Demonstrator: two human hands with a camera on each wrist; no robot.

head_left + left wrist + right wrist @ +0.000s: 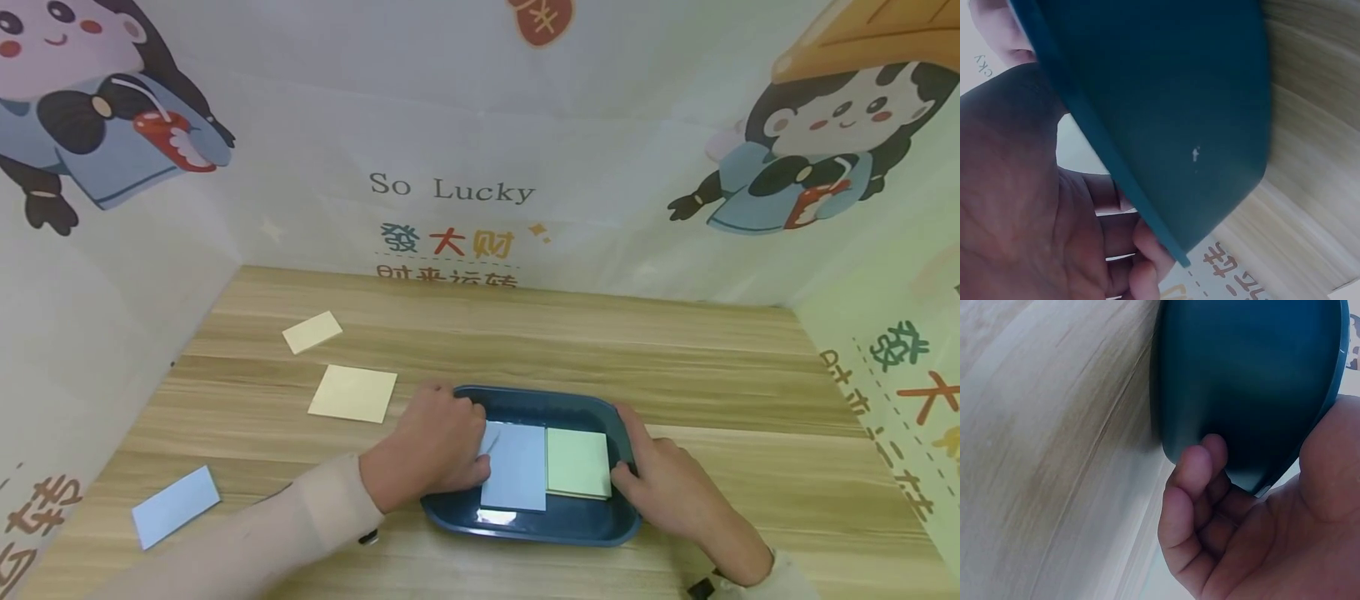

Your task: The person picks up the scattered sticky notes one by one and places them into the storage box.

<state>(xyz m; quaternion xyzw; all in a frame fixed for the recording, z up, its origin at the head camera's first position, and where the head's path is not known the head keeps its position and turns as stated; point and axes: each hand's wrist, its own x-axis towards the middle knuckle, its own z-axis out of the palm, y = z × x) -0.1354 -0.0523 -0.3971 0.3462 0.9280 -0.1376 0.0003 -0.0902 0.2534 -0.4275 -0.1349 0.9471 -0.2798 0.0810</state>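
I see a dark blue tray (pixel 592 521) sitting on the wooden table (pixel 750 417), right between both hands, long axis running left to right. My left hand (pixel 431 446) is at its left end, palm over the rim, fingers reaching onto a blue pad (pixel 516 467) inside; the left wrist view shows fingers curling at the rim, so it grips the tray. My right hand (pixel 671 483) clamps the right end, thumb on the rim, fingers curled under the wall per the right wrist view. Both are equally close, both touching. Inside the tray: the blue pad at left, a green pad (pixel 577 462) touching it at right. Left of my left hand lie two yellow notes (pixel 352 393) and, nearer me, a blue slip (pixel 176 506).
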